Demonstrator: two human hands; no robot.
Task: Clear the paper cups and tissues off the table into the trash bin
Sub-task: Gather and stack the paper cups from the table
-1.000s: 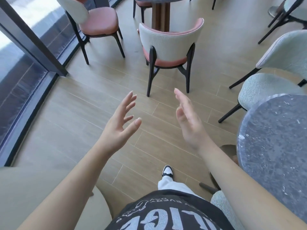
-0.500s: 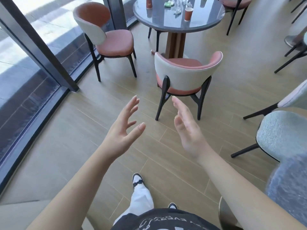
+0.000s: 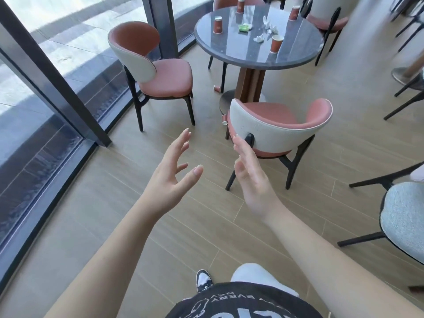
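A round dark table (image 3: 250,57) stands ahead at the top of the view. On it are several red paper cups, one at the left (image 3: 217,25), one near the front right (image 3: 276,43), and crumpled white tissues (image 3: 268,28) beside a green packet (image 3: 244,27). Two more red cups lie on the floor, one under the table (image 3: 217,88) and one by the near chair (image 3: 224,120). My left hand (image 3: 172,177) and my right hand (image 3: 251,177) are raised in front of me, palms facing, fingers apart, holding nothing. No trash bin is in view.
A pink-and-white chair (image 3: 275,131) stands between me and the table, another (image 3: 151,67) at its left. Grey chairs (image 3: 403,216) are at the right. A glass wall with dark frames (image 3: 57,88) runs along the left. Wooden floor lies in front of me.
The view has lifted and moved forward: the table with cups and tissues is now fully in sight and closer. Both hands stay raised and empty in the same pose.
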